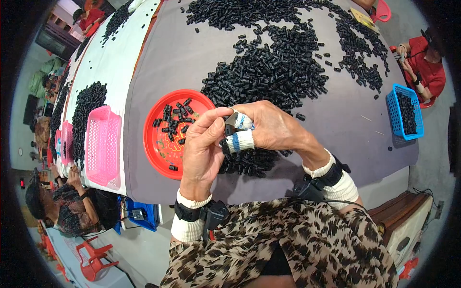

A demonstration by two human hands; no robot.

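My left hand (202, 146) is raised over the table, its thumb and fingers pinched together on a small black cylindrical part (229, 130), mostly hidden between the hands. Meeting it from the right, my right hand (276, 126) has its fingers closed on a thin flat grey metal blade (232, 119). White covers with blue marks (241, 141) wrap fingers of the right hand. Just left of my left hand lies a round red tray (154, 161) holding loose black parts and small scraps. Beyond and beneath the hands spreads a large heap of the same black parts (269, 72).
A pink basket (103, 153) stands left of the tray. Toward the right edge is a blue basket (395, 120) with black parts inside. Thin sticks (372, 125) lie on the grey cloth (355, 144). Other people work at the left and right.
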